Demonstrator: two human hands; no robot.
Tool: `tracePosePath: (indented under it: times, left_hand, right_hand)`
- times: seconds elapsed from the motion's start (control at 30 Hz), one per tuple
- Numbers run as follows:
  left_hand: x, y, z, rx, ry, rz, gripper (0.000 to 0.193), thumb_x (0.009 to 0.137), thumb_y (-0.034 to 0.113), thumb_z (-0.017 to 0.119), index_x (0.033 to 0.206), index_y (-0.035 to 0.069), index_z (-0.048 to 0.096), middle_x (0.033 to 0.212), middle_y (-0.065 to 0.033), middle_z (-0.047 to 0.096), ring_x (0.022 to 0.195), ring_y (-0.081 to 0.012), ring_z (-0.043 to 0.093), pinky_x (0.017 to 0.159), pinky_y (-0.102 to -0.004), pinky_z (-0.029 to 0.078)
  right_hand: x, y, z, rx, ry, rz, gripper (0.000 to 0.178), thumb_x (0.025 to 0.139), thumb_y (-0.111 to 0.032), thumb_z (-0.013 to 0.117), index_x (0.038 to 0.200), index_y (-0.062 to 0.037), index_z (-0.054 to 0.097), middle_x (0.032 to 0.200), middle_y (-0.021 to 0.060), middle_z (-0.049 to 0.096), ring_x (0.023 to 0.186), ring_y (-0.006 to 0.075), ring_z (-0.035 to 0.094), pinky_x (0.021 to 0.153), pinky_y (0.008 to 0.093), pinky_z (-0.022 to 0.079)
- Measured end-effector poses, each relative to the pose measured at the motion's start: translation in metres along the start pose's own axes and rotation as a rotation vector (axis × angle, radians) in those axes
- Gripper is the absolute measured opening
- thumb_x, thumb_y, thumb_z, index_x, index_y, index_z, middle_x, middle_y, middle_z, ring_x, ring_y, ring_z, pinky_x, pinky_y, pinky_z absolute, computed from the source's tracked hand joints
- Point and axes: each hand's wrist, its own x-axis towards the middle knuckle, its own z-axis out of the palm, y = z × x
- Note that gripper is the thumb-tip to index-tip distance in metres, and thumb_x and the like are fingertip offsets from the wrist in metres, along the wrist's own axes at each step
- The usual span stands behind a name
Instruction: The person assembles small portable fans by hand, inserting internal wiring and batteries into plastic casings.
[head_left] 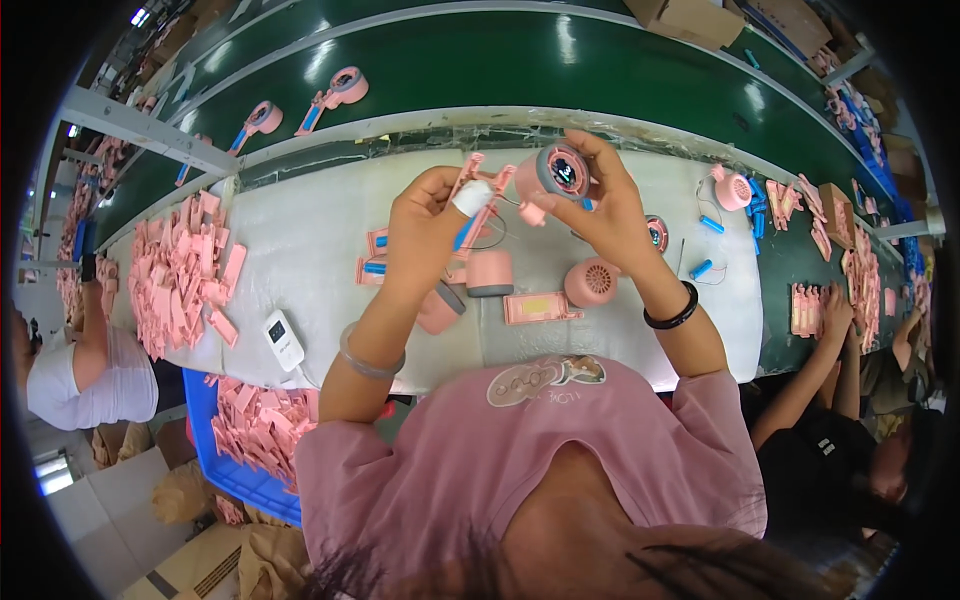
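Observation:
My left hand (pixel 432 215), its thumb wrapped in white, grips a pink plastic handle shell (pixel 492 187) with a blue battery cell (pixel 464 234) along it. In my right hand (pixel 605 200) is a round pink and grey fan head (pixel 553 174), its dark face with a small lit display turned up. The two parts are held close together above the white work mat; a thin wire hangs between them. Below my hands lie another fan head (pixel 489 273), one with a slotted grille (pixel 591 282), and a flat pink handle part (pixel 537 308).
A heap of pink shells (pixel 180 270) covers the mat's left side, near a white handheld device (pixel 284 340). A blue bin (pixel 205 440) of pink parts stands below. Beyond runs a green conveyor (pixel 430 80) carrying fan assemblies (pixel 335 98). Co-workers sit at both sides.

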Motion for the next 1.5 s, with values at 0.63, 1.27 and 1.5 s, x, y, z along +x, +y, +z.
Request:
tracePosePath:
  times: [0.63, 1.27, 1.5]
  left_hand:
    - [0.194, -0.062, -0.065, 0.432, 0.052, 0.142, 0.020, 0.084, 0.018, 0.058, 0.081, -0.002, 0.058, 0.060, -0.0092, 0.059, 0.042, -0.0142, 0.053, 0.034, -0.0283, 0.039]
    - [0.277, -0.074, -0.076, 0.747, 0.142, -0.064, 0.025, 0.078, 0.021, 0.067, 0.081, -0.003, 0.068, 0.093, -0.0141, 0.063, 0.074, -0.0242, 0.063, 0.065, -0.0336, 0.051]
    - [0.231, -0.069, -0.135, 0.928, 0.091, 0.371, 0.032, 0.079, 0.022, 0.065, 0.103, 0.001, 0.064, 0.104, -0.0150, 0.062, 0.096, -0.0264, 0.058, 0.085, -0.0343, 0.043]
  right_hand:
    - [0.159, 0.074, -0.006, -0.637, -0.024, -0.293, 0.074, 0.070, -0.025, 0.077, 0.128, 0.0006, 0.039, 0.118, 0.0199, 0.047, 0.103, 0.0334, 0.056, 0.086, 0.0370, 0.048]
    - [0.224, 0.151, -0.005, -0.782, 0.082, -0.127, 0.075, 0.072, -0.031, 0.075, 0.129, 0.0016, 0.038, 0.124, 0.0212, 0.047, 0.107, 0.0358, 0.054, 0.088, 0.0388, 0.047]
    - [0.178, 0.122, -0.009, -0.779, -0.053, -0.309, 0.057, 0.078, -0.019, 0.067, 0.124, 0.0015, 0.042, 0.122, 0.0209, 0.048, 0.111, 0.0375, 0.049, 0.091, 0.0391, 0.044]
